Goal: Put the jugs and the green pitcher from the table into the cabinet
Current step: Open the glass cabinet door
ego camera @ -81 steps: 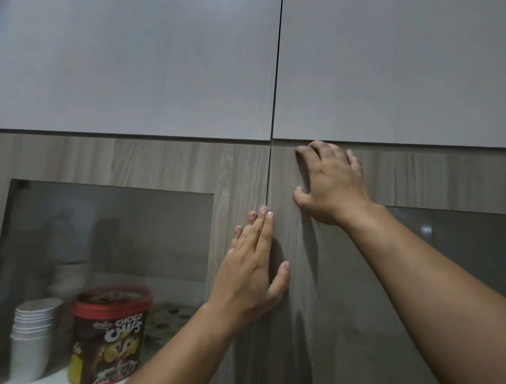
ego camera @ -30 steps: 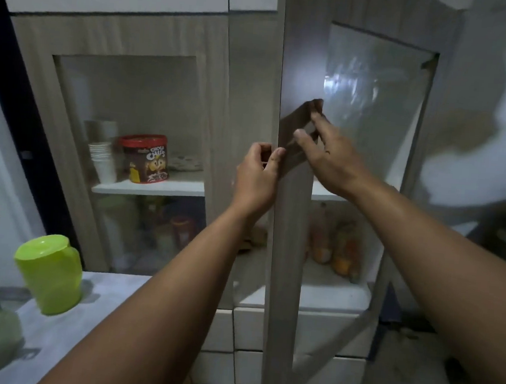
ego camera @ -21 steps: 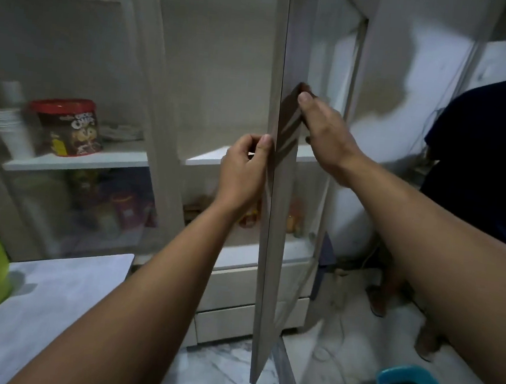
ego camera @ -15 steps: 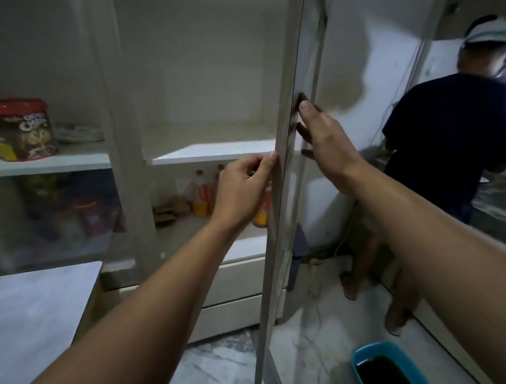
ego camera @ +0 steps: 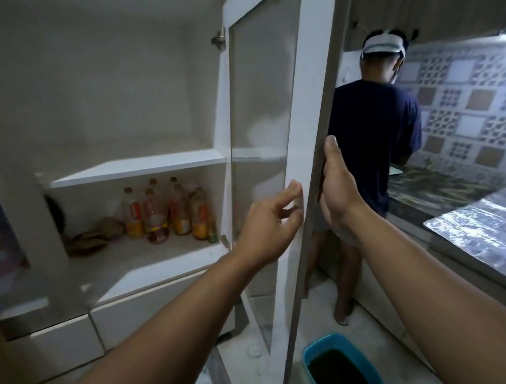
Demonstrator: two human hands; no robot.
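Since 0.5 s ago, cabinet door [ego camera: 299, 134] swung wider; our right hand [ego camera: 335, 193] grips its edge, left hand [ego camera: 268, 227] fingers [ego camera: 291, 190] loosely curled, releasing, exposing shelf [ego camera: 137, 166] for jugs

Both forearms reach forward and up. The left hand [ego camera: 268, 225] hangs with fingers loosely curled (thumb uppermost), holding nothing. The right hand [ego camera: 336, 188] is raised just beside it, thumb pointing straight up, its 4 fingers hidden.
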